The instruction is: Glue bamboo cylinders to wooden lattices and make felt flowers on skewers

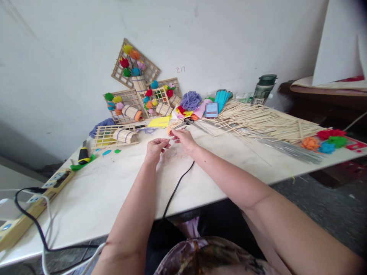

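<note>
Over the middle of the white table, my two hands work close together with their fingertips nearly meeting. My right hand is closed in a pinch on a small orange piece, which looks like crepe paper. Beside it, my left hand is pinched too; what lies between its fingers is too small to make out. A yellow sheet lies just behind the hands. To the left is a stick lattice bearing a small stick bundle, near several blue and green cut pieces.
Stick lattices with colourful flowers lean on the wall. Purple yarn, many thin sticks and metal wires lie behind and right. A utility knife and power strip are left. A black cable crosses the front edge.
</note>
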`<action>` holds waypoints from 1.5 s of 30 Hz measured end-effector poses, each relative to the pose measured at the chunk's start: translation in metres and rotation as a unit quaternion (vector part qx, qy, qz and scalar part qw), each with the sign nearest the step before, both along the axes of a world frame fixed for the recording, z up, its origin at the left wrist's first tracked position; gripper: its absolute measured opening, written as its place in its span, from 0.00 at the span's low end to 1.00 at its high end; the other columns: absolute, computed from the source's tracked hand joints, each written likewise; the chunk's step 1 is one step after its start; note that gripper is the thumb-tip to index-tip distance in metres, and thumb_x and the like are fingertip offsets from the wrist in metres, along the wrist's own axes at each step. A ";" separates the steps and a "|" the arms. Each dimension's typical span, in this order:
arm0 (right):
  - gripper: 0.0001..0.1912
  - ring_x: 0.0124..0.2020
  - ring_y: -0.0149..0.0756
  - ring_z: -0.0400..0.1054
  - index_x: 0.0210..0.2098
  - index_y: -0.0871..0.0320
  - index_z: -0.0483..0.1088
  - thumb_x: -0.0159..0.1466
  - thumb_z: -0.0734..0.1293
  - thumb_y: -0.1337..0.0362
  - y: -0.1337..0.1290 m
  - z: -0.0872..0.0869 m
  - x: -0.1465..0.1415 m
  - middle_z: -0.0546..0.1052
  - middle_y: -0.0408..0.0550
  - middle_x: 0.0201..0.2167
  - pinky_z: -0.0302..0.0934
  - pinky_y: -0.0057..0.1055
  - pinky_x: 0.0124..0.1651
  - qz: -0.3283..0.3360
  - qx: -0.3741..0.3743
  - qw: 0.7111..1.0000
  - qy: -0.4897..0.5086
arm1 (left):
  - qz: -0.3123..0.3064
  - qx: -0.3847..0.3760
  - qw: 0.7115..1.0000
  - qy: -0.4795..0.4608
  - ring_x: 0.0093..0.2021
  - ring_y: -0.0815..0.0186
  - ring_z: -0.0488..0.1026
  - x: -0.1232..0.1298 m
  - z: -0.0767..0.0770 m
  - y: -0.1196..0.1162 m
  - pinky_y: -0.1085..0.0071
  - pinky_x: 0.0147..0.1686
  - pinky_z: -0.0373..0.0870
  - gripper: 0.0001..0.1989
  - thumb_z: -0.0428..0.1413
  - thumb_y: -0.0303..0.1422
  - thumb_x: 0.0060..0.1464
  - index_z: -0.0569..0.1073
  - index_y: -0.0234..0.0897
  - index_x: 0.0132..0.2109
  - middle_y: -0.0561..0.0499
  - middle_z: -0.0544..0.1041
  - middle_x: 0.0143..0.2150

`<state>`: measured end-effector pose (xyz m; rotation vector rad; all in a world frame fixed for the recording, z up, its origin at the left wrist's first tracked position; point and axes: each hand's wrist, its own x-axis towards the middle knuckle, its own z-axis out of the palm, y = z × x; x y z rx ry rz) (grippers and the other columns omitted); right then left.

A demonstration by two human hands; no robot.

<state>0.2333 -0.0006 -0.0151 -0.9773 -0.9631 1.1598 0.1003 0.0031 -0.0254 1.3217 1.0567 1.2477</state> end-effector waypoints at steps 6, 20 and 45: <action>0.12 0.24 0.25 0.63 0.22 0.60 0.72 0.53 0.67 0.57 0.000 0.000 0.000 0.75 0.44 0.25 0.56 0.24 0.28 -0.007 0.002 1.000 0.006 | -0.007 0.022 0.999 0.036 0.19 0.74 0.64 0.003 0.001 -0.002 0.76 0.18 0.53 0.15 0.65 0.39 0.34 0.73 0.32 0.25 0.51 0.73 0.20; 0.06 0.19 0.22 0.60 0.19 0.61 0.69 0.51 0.67 0.67 -0.002 0.004 0.002 0.74 0.42 0.20 0.55 0.22 0.24 -0.025 -0.017 0.999 0.024 | -0.058 0.008 0.996 0.061 0.19 0.74 0.64 0.008 0.003 -0.008 0.76 0.19 0.57 0.15 0.65 0.41 0.35 0.74 0.32 0.25 0.50 0.73 0.21; 0.09 0.20 0.25 0.60 0.17 0.60 0.67 0.50 0.69 0.65 0.002 0.002 0.002 0.67 0.39 0.15 0.55 0.24 0.26 -0.037 0.003 0.999 0.013 | -0.085 0.000 0.996 0.020 0.18 0.74 0.63 0.013 0.002 -0.010 0.76 0.19 0.57 0.15 0.65 0.41 0.35 0.73 0.32 0.25 0.50 0.73 0.20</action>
